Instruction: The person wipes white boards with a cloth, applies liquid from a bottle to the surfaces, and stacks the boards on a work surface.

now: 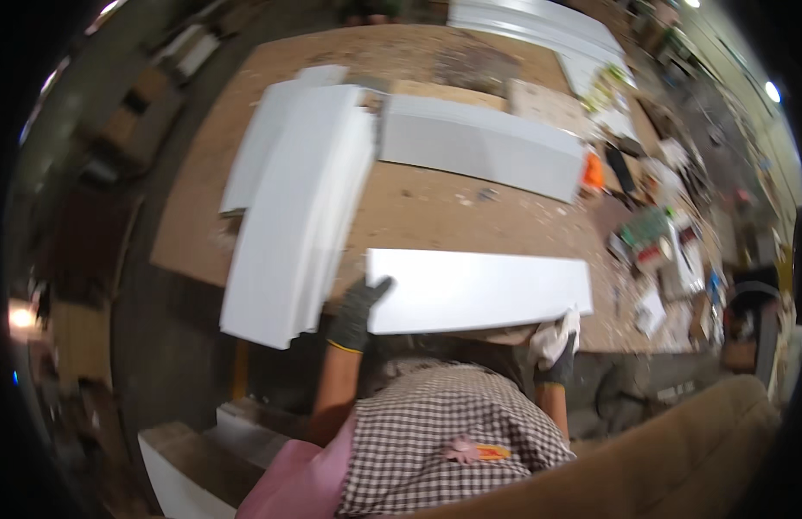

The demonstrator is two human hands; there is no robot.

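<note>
A white rectangular board (479, 292) lies across the near edge of the table in front of me. My left hand (356, 313), in a dark glove, grips its left end, thumb on the top face and the other fingers mostly hidden. Bunched in my gloved right hand (556, 359) is a white cloth (553, 341), which touches the board's near right corner. The fingers of that hand are partly covered by the cloth.
Long white boards (288, 208) are stacked to the left, overhanging the wooden table's (470, 208) near edge. Beyond my board lies a stack of grey-white panels (479, 138). An orange object (594, 171), a green box (645, 227) and scraps clutter the right side. A brown chair back (660, 432) is close at lower right.
</note>
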